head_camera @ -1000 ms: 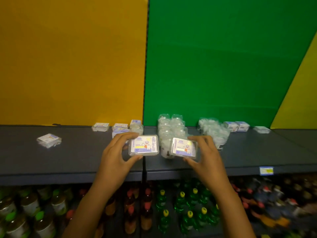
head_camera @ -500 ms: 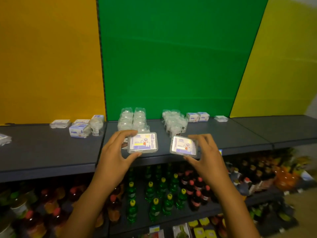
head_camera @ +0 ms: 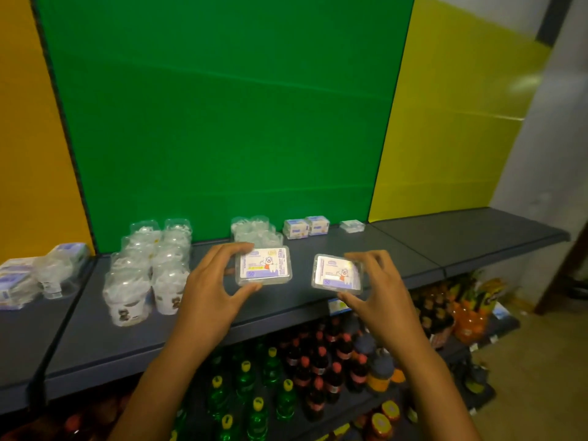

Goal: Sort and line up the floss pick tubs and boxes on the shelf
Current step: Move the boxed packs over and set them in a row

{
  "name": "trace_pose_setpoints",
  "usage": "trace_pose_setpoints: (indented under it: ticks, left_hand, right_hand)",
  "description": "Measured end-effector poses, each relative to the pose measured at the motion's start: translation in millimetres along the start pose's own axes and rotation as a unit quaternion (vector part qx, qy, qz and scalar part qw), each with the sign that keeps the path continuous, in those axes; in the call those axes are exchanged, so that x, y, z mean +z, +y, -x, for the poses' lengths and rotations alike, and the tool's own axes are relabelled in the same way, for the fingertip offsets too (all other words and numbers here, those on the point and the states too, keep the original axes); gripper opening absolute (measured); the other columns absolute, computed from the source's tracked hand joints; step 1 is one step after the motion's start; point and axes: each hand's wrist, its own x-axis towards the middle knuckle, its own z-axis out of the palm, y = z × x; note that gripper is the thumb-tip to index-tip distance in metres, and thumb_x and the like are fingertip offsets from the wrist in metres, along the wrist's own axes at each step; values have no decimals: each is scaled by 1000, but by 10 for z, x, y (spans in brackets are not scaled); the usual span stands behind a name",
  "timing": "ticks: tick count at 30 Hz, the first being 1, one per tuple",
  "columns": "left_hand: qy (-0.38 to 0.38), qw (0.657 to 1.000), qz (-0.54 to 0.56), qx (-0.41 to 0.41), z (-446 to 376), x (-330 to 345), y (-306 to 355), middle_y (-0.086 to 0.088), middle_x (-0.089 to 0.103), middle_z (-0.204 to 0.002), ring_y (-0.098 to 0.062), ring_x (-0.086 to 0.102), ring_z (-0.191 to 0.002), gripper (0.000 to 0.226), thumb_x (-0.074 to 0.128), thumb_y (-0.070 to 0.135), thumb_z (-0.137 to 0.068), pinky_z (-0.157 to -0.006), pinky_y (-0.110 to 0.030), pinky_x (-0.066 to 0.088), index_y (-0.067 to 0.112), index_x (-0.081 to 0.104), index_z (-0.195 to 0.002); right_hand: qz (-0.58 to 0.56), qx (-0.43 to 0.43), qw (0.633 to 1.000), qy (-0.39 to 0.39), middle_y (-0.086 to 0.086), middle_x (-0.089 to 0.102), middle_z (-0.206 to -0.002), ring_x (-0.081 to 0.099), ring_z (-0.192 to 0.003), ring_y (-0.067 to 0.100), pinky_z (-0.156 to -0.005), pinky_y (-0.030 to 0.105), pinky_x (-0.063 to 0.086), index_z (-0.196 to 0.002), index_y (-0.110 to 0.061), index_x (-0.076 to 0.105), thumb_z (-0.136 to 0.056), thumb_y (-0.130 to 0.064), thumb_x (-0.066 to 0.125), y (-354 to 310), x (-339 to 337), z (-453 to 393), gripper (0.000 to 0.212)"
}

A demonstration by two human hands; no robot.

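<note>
Holding left box (head_camera: 263, 266) in left hand (head_camera: 210, 294), right box (head_camera: 338, 274) in right hand (head_camera: 380, 297)

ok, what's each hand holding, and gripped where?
Left hand pinches one flat box by its left end; right hand pinches another box by its right end.

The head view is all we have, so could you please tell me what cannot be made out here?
- Small print on the left box and right box: too small, glare.
- Underside of each box: hidden by the left hand and right hand.
- Boxes at the left edge: cut off, blurred.
</note>
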Motion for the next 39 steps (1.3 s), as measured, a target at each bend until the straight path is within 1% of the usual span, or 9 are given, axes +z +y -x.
trace_pose_setpoints:
  ticks: [3, 7, 14, 22, 25, 28, 30, 35, 39]
  left_hand:
    - [1, 1000, 22, 8, -301, 336, -91, 15, 57, -118, 0, 56, -109, 55, 82, 6, -70, -91, -16, 48, 21, 60, -117]
    - [5, 999, 19, 27, -740, 753, -195, 8, 60, -117, 0, 57, -104, 53, 84, 5, -67, -88, -7, 43, 18, 62, -114]
    - [-23, 998, 47, 29, -1293, 1377, -417, 7, 59, -118, -3, 57, -110, 53, 82, 6, -71, -91, -14, 48, 21, 60, -117]
    - [-51, 998, 19, 23, -1575, 2061, -438, 10, 57, -120, -9, 57, -112, 55, 83, 10, -71, -93, -33, 52, 24, 59, -119]
    - [-43, 999, -3, 25, -1655, 2278, -363, 13, 57, -117, -4, 55, -110, 55, 83, 11, -70, -93, -27, 49, 23, 59, -118]
    - [-20, 999, -14, 30, -1680, 2511, -254, 23, 55, -114, 5, 53, -107, 53, 84, 9, -69, -92, -16, 45, 20, 61, -115]
    - [-1, 999, -22, 30, -1686, 2694, -170, 26, 54, -116, 1, 55, -108, 52, 84, 8, -68, -93, -19, 45, 18, 61, -114]
    - [24, 998, -50, 27, -1694, 3181, 58, 10, 60, -119, -11, 57, -112, 53, 84, 12, -69, -93, -40, 51, 18, 61, -116]
    - [36, 997, -65, -5, -1631, 3475, 204, 8, 60, -118, -11, 59, -109, 53, 84, 14, -69, -92, -35, 52, 21, 60, -116]
  right_hand:
    - [11, 3, 1000, -2, -8, 42, -118, 51, -107, 13, -72, 30, 50, -124, -29, 52, -74, -22, 82, 292, -24, -224, 59]
    - [15, 16, 1000, -3, -9, 42, -116, 50, -106, 10, -75, 28, 48, -125, -30, 52, -74, -19, 81, 657, -66, -613, 59]
    - [24, 32, 999, 11, -12, 39, -116, 48, -104, 4, -77, 22, 48, -126, -29, 52, -73, -17, 82, 1293, 38, -1038, 61]
    - [21, 40, 999, 3, -8, 42, -119, 50, -106, 6, -76, 17, 46, -126, -27, 53, -72, -18, 84, 2036, 63, -1232, 64]
    - [6, 36, 999, -1, -9, 42, -121, 49, -108, 5, -78, 14, 45, -127, -27, 53, -72, -16, 84, 2313, 5, -1351, 65]
    - [-11, 17, 1000, -11, -9, 42, -120, 51, -109, 8, -81, 24, 50, -127, -28, 53, -72, -16, 84, 2588, -65, -1463, 65]
    - [-15, 1, 1000, -22, -7, 42, -120, 51, -110, 10, -80, 26, 51, -127, -27, 53, -72, -17, 84, 2773, -138, -1532, 64]
    - [-19, -35, 999, -29, -4, 44, -118, 51, -108, 13, -80, 25, 45, -125, -23, 54, -71, -15, 83, 3283, -377, -1690, 61]
    - [-41, -31, 997, -56, -5, 43, -122, 46, -111, 7, -85, 20, 41, -128, -23, 54, -72, -14, 83, 3618, -461, -1739, 63]
